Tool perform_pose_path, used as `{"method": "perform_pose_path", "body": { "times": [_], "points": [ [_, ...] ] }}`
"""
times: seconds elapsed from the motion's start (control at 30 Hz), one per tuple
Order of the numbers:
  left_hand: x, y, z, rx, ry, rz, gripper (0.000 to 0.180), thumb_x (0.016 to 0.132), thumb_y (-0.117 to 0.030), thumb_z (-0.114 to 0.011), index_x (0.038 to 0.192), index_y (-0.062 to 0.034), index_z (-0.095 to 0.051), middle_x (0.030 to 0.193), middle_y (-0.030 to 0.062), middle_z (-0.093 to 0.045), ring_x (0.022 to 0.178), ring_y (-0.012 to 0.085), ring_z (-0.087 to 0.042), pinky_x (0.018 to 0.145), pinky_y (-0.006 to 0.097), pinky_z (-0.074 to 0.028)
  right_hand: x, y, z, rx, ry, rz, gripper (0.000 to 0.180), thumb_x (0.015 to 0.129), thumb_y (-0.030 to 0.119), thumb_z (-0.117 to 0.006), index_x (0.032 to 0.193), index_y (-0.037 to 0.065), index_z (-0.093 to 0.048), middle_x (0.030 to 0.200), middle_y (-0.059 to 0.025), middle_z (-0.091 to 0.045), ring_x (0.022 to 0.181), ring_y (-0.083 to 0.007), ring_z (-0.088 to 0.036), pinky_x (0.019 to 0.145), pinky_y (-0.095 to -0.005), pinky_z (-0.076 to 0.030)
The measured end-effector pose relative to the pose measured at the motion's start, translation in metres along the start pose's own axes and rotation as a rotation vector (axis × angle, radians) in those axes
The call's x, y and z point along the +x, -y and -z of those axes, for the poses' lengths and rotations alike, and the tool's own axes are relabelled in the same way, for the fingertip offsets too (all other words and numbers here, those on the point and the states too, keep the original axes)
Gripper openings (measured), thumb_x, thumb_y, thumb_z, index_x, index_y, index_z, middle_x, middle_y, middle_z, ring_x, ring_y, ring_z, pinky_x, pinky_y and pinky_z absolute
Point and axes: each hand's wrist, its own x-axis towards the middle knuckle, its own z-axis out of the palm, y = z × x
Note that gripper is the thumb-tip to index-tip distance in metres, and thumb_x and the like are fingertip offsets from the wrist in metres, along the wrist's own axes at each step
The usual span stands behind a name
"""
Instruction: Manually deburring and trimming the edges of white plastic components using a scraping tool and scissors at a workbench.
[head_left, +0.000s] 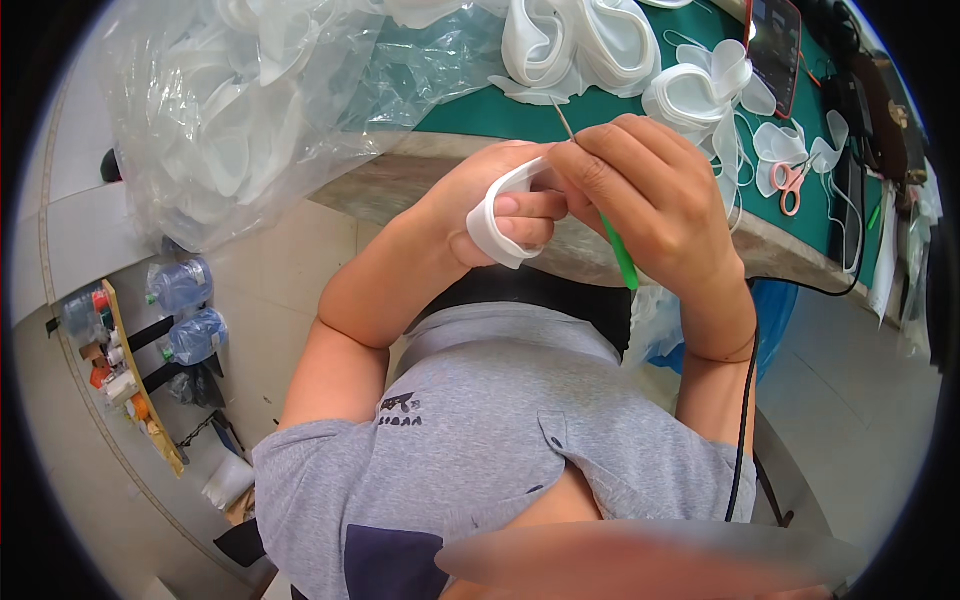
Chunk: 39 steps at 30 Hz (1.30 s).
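Both hands meet above the near edge of the table. My left hand [485,185] is closed on a curved, translucent white strip [490,232], which loops around its fingers and looks like soft plastic or silicone. In my right hand [655,195] is a slim tool with a green handle [620,255]. Its thin metal tip [564,122] points up and away from me, past the pinched fingertips. The right fingers touch the upper end of the strip, and partly hide the contact. Whether the tip is a blade or a needle cannot be made out.
Stacks of white curved pieces [580,50] lie on the green table mat [480,115]. A clear bag [230,120] of similar pieces hangs over the table's left edge. Pink-handled scissors [789,185] and a phone [773,55] are at right. A black cable [745,430] passes my right arm.
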Motion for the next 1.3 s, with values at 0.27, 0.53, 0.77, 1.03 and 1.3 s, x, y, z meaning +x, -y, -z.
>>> {"method": "perform_pose_path", "body": {
  "times": [0.27, 0.53, 0.77, 1.03, 1.3],
  "points": [
    [0.004, 0.001, 0.007, -0.081, -0.041, -0.001, 0.019, 0.097, -0.008, -0.038, 0.087, 0.0009, -0.051, 0.055, 0.0010, -0.050, 0.036, 0.0037, -0.045, 0.032, 0.018, -0.041, 0.005, 0.009, -0.005, 0.057, -0.022, 0.022, 0.036, 0.060, 0.012, -0.072, 0.093, 0.000, -0.064, 0.080, -0.0088, -0.058, 0.069, -0.0232, -0.059, 0.059, -0.0325, -0.049],
    [0.005, -0.001, 0.006, -0.071, 0.004, 0.059, 0.019, 0.095, -0.006, -0.039, 0.082, -0.0012, -0.051, 0.057, 0.0002, -0.051, 0.037, 0.0036, -0.045, 0.032, 0.018, -0.041, 0.003, 0.002, -0.008, 0.092, -0.124, 0.040, 0.036, 0.061, 0.013, -0.069, 0.094, -0.001, -0.064, 0.079, -0.0088, -0.058, 0.065, -0.0233, -0.058, 0.054, -0.0305, -0.048],
    [0.008, 0.019, -0.011, 0.251, -0.485, -0.192, 0.011, 0.091, -0.007, -0.048, 0.081, -0.0035, -0.053, 0.066, 0.0003, -0.055, 0.042, 0.0035, -0.049, 0.034, 0.016, -0.041, 0.006, 0.009, -0.012, 0.055, -0.069, 0.041, 0.038, 0.057, 0.013, -0.067, 0.093, 0.000, -0.065, 0.080, -0.0080, -0.058, 0.067, -0.0226, -0.058, 0.056, -0.0303, -0.049],
    [0.006, 0.004, 0.008, 0.103, -0.177, 0.004, 0.011, 0.092, -0.009, -0.049, 0.085, -0.0022, -0.054, 0.068, 0.0039, -0.057, 0.042, 0.0038, -0.049, 0.036, 0.016, -0.040, 0.006, 0.009, -0.006, 0.078, -0.046, -0.012, 0.036, 0.056, 0.009, -0.071, 0.090, 0.000, -0.064, 0.079, -0.0085, -0.058, 0.066, -0.0223, -0.058, 0.057, -0.0294, -0.049],
    [0.013, -0.001, 0.016, -0.288, 0.286, 0.225, 0.026, 0.101, -0.013, -0.030, 0.110, 0.0066, -0.044, 0.112, 0.0247, -0.058, 0.038, 0.0059, -0.044, 0.031, 0.017, -0.039, -0.014, -0.001, 0.008, 0.225, -0.304, -0.301, 0.027, 0.071, 0.003, -0.078, 0.094, -0.002, -0.066, 0.084, -0.0103, -0.062, 0.070, -0.0175, -0.059, 0.063, -0.0254, -0.048]
  ]
}}
